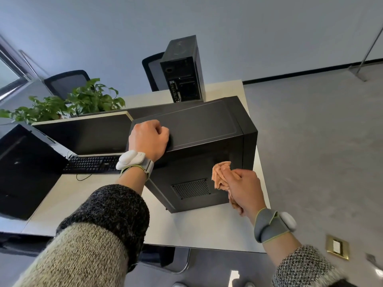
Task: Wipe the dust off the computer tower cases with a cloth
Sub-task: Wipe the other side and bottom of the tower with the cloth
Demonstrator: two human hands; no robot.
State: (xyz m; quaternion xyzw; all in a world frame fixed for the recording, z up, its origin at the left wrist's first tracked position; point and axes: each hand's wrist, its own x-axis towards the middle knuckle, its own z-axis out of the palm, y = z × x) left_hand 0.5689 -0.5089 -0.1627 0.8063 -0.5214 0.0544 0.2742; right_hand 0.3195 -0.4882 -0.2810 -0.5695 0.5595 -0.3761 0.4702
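Note:
A black computer tower case (205,129) stands on the white desk (199,226) right in front of me, its side panel with a mesh vent facing me. My left hand (148,139) sits on the near left corner of its top, fingers curled over the edge. My right hand (242,187) grips a crumpled peach cloth (220,175) and presses it against the side panel, just right of the vent. A second black tower (182,69) stands farther back on the desk, its rear ports toward me.
Left of the near tower are a monitor (87,133), a black keyboard (91,163) and another dark case (22,170). Green plants (83,100) and two office chairs (66,81) lie beyond. The desk edge drops to grey floor on the right.

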